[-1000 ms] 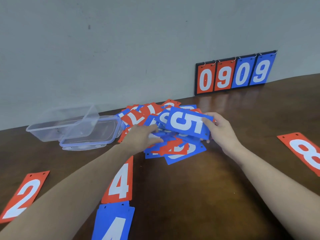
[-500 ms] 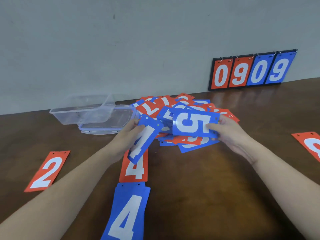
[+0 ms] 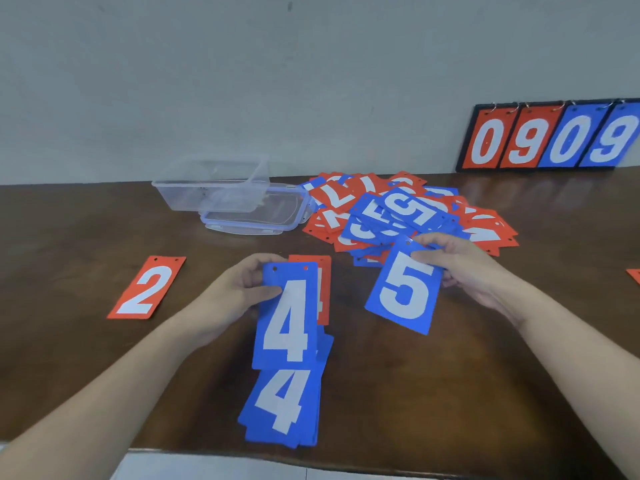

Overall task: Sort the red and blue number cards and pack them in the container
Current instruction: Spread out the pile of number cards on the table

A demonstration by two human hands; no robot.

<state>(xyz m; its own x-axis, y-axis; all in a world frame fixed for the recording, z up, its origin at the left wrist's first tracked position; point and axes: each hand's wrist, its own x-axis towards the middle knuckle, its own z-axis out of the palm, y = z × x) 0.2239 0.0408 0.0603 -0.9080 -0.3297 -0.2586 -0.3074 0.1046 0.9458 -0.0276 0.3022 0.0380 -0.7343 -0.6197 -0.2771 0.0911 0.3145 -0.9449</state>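
Note:
My left hand (image 3: 239, 289) pinches a blue 4 card (image 3: 287, 317) by its top left corner, above a blue 4 card (image 3: 284, 407) lying near the table's front edge. A red card (image 3: 323, 292) lies partly hidden behind the held one. My right hand (image 3: 460, 268) pinches a blue 5 card (image 3: 405, 292) at its top edge. Behind both hands sits a mixed pile of red and blue number cards (image 3: 398, 216). The clear plastic container (image 3: 211, 188) stands at the back left, resting partly on its blue-rimmed lid (image 3: 256, 220).
A red 2 card (image 3: 147, 289) lies on the brown table at the left. A red card's corner (image 3: 634, 275) shows at the right edge. A scoreboard reading 0909 (image 3: 550, 140) leans against the wall at the back right. The table's front edge (image 3: 381, 462) is close.
Both hands have drawn back from the pile toward me. The left hand has brought the blue 4 upright over the lower blue 4; the right hand has turned the blue 5 upright.

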